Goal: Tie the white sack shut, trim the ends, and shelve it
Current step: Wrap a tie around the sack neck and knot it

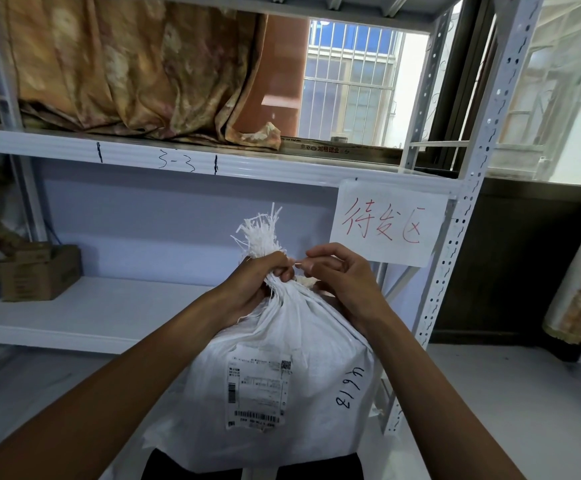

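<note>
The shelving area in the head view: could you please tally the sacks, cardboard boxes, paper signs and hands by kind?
White sack: 1
Cardboard box: 1
Paper sign: 1
Hands: 2, left hand gripping the sack's neck, right hand pinching at the tie
Total: 5

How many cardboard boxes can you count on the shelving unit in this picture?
1. The cardboard box sits at the far left of the lower shelf, partly cut off by the shelf post; others may be hidden beyond the frame.

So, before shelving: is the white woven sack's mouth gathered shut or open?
Gathered shut: left hand grips the white woven sack neck.
</note>
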